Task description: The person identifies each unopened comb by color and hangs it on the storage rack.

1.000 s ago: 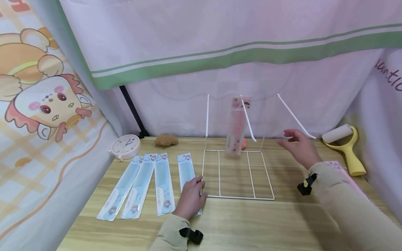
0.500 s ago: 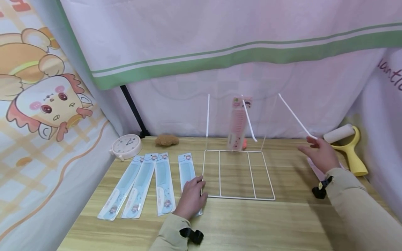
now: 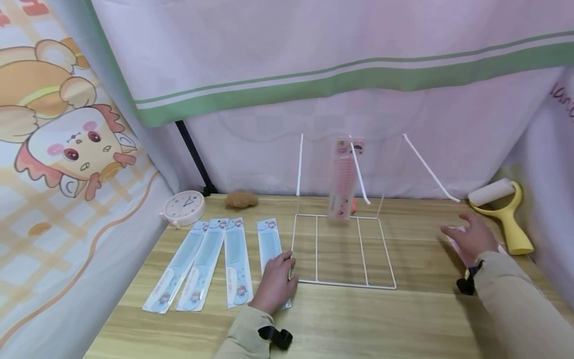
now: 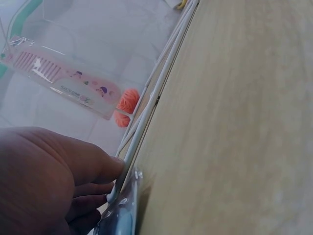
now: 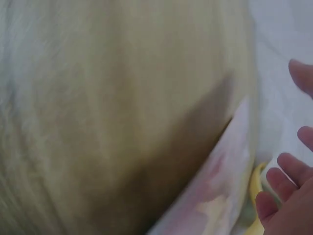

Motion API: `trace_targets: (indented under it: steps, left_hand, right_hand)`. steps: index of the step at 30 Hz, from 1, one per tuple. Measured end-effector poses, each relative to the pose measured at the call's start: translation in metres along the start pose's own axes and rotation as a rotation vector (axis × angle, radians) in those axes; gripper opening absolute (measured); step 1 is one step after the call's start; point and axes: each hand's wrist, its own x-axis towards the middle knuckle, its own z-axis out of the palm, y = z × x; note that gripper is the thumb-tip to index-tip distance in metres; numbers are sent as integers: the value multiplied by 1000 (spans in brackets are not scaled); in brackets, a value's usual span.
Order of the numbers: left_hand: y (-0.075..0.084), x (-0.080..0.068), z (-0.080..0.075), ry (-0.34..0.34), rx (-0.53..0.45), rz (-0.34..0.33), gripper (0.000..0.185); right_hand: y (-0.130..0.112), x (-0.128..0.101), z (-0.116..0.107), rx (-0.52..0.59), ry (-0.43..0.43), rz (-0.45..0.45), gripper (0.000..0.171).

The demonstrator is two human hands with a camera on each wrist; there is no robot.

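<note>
My left hand (image 3: 274,283) pinches the left side wire of a white wire display rack (image 3: 345,284) between thumb and fingers, its base flat on the table. From the rack's middle hook hangs a pink packaged comb (image 3: 343,182). To the right, my right hand (image 3: 473,238) hovers with fingers spread over another pink package (image 5: 210,191), which it partly hides in the head view. No contact with that package shows in the right wrist view. A blue packaged comb (image 3: 269,239) lies partly under my left hand.
Several more blue packaged combs, one being the comb pack (image 3: 237,264), lie at the left. Behind them are a round white clock (image 3: 184,207) and a brown lump (image 3: 241,199). A yellow-handled roller (image 3: 511,219) stands back right. Two other hooks jut forward from the rack.
My right hand has moved right from beside the right hook, then down towards the pink package. The hanging comb swings slightly. My left hand keeps its hold on the rack.
</note>
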Motion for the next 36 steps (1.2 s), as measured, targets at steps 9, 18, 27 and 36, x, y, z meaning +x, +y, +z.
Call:
trace_targets:
  steps: [9,18,27,36]
  left_hand:
    - [2,-1,-1,4,4,11,41]
    - [3,-2,-2,8,14,29,40]
    - [4,-3,-3,-2,15,27,41]
    - [2,-2,-2,-1,25,29,41]
  right_hand:
    - [19,-7,12,-38,41,141,92]
    - [12,-7,9,-83,10,186,91]
    - [0,-4,2,-83,-103,90,73]
    - [-23,-6,6,2,-49,20,35]
